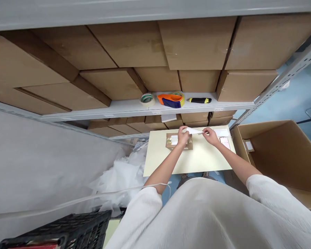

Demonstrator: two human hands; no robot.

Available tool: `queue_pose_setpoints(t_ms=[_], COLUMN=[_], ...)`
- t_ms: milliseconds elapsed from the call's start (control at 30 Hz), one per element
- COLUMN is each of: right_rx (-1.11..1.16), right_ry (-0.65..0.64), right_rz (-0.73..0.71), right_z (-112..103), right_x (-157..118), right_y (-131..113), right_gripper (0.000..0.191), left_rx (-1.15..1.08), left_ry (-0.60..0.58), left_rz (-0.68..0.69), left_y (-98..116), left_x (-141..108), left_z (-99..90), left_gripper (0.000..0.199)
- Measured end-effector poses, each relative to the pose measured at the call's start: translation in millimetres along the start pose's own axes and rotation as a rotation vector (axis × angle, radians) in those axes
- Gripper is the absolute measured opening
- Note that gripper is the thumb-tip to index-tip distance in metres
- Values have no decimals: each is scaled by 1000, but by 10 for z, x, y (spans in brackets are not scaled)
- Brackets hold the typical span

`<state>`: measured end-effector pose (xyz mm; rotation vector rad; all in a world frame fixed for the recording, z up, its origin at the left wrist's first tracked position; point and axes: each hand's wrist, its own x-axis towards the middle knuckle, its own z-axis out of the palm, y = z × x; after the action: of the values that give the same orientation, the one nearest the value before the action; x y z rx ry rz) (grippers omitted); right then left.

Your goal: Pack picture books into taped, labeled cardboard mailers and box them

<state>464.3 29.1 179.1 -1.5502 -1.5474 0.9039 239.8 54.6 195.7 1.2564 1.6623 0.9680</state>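
Between my two hands a small white paper label (194, 130) is stretched above a pale tabletop (160, 162). My left hand (182, 136) pinches its left end, and my right hand (209, 135) pinches the right end. Under my left hand lies a small cardboard box (169, 142) with shiny tape and a white label (174, 139) on top. Part of the box is hidden by that hand. Close to my right wrist a phone (225, 143) with a lit screen lies on the table, and a white sheet (221, 132) is behind it.
A metal shelf (129, 105) full of cardboard boxes (197, 41) spans the front, holding a tape roll (147, 99), an orange-blue tape dispenser (169, 100) and a utility knife (199, 100). A large open carton (280, 155) stands right; white wrapping (124, 176) and a black crate (80, 228) are left.
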Motion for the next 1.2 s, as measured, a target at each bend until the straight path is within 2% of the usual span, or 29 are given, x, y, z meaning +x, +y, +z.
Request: queue_pose_setpoints(t_ms=[133, 233, 300, 433, 600, 867, 1067, 1200], right_rx=[6, 16, 24, 53, 62, 2, -117, -179], right_ry=[-3, 33, 48, 45, 41, 24, 27, 29], right_rz=[37, 62, 99, 141, 151, 226, 270, 262], right_z=[253, 435, 544, 717, 827, 1019, 1187, 1236], right_x=[-11, -21, -23, -14, 10, 27, 9, 4], right_y=[-404, -592, -664, -729, -770, -732, -621, -573], right_gripper=[15, 17, 19, 21, 20, 30, 39, 40], left_rx=[-141, -155, -174, -257, -223, -36, 39, 92], left_ry=[-26, -3, -27, -164, -201, -127, -146, -160], left_rz=[-101, -126, -114, -52, 23, -19, -67, -48], left_y=[-102, -211, -283, -391, -459, -615, -803, -889], left_x=[62, 112, 134, 144, 163, 199, 180, 162], left_z=[-475, -781, -940, -1140, -1242, -1284, -1265, -1248], left_gripper=[37, 34, 33, 31, 27, 20, 28, 36])
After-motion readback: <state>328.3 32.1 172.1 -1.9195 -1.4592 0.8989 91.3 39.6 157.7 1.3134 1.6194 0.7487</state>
